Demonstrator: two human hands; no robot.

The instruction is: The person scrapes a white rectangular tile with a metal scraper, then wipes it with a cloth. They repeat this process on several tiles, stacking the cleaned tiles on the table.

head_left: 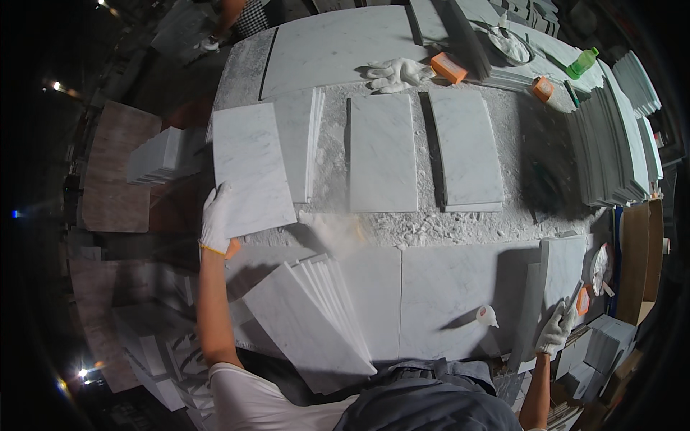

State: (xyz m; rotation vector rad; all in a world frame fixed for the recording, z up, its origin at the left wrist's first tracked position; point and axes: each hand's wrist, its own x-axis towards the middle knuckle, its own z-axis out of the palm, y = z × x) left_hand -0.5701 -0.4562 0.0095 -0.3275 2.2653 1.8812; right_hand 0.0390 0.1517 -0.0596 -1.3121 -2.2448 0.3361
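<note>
My left hand [215, 219], in a white glove, grips the near left corner of a white marble tile [250, 167] that lies tilted over the left edge of the dusty workbench [431, 226]. My right hand [557, 329], also gloved, holds an orange-handled tool [581, 298] at the right end of the bench, beside an upright marble slab [562, 267]. A fanned stack of marble tiles [316, 316] leans in front of me. Two more tiles [382, 152] [467, 147] lie flat on the rubble in the middle.
A pair of white gloves [395, 74] and an orange block [448, 67] lie at the back. A green bottle [581, 63] stands far right. Tile stacks [611, 144] fill the right side, with more on the floor at the left [162, 154]. A small white cone [487, 314] sits near me.
</note>
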